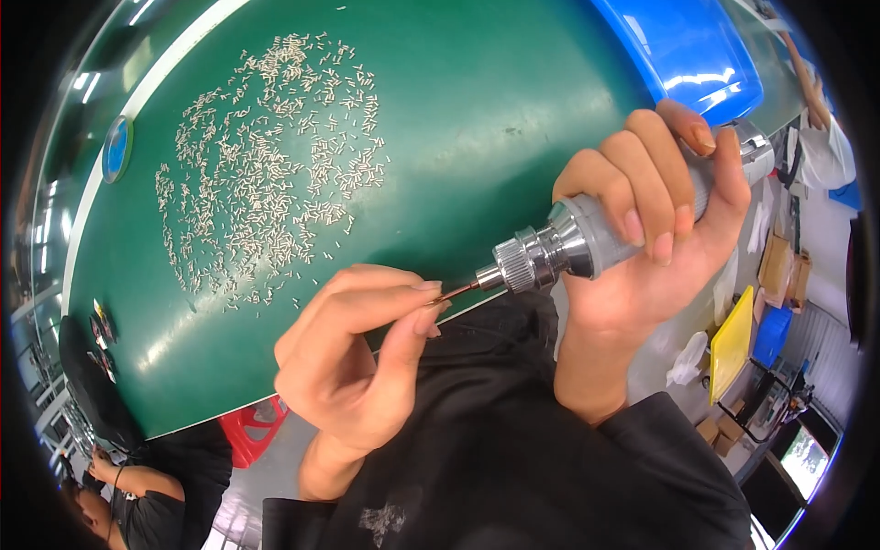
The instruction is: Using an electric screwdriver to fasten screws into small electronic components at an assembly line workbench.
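Note:
My right hand [642,229] is wrapped round the grey body of a handheld rotary tool [600,234], tilted with its chrome chuck toward the left. A thin copper-coloured bit [460,291] sticks out of the chuck. At the bit's tip, the thumb and forefinger of my left hand [357,353] are pinched together. Whatever lies between those fingertips is too small and covered to name. Beyond my left hand, a great many small pale metallic pins [261,179] lie scattered on the green tabletop [458,119].
A blue plastic bin [687,55] stands at the far right of the table, close behind the tool. At the left edge is a small round blue lid [116,148]. A red stool [252,431] and another person [151,495] are at lower left. A yellow panel [731,346] stands to the right.

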`<state>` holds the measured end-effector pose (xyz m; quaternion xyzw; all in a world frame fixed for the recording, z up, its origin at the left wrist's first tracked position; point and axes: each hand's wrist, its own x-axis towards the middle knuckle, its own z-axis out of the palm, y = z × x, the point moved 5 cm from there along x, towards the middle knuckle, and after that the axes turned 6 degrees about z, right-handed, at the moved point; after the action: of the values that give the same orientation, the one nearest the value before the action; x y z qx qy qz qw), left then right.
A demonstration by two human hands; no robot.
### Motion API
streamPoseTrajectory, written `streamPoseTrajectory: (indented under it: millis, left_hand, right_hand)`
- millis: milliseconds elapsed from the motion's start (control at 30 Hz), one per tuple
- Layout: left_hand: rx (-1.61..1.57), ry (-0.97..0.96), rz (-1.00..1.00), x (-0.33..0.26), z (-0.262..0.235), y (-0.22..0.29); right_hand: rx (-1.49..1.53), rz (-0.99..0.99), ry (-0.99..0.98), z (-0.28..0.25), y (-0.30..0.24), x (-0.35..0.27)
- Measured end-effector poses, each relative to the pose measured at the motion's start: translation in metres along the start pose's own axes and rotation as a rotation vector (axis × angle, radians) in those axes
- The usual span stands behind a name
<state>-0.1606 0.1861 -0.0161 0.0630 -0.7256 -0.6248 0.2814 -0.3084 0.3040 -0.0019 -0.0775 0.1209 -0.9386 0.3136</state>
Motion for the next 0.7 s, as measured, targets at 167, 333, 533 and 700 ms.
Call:
streamPoseTrajectory:
  millis: [167, 333, 533, 700]
  left_hand:
    - [-0.291, 0.09, -0.18, -0.001, 0.005, -0.002]
    - [-0.656, 0.108, -0.204, -0.006, 0.005, -0.008]
    - [-0.655, 0.128, -0.192, -0.009, 0.008, -0.004]
    - [-0.556, 0.073, -0.208, -0.01, 0.008, -0.003]
  right_hand:
    - [0.022, -0.018, -0.009, 0.002, -0.001, 0.0]
    - [0.046, -0.025, -0.036, 0.01, 0.0, -0.002]
    - [0.147, 0.02, -0.079, 0.016, 0.007, -0.006]
    - [0.113, -0.003, -0.095, 0.017, 0.007, -0.01]
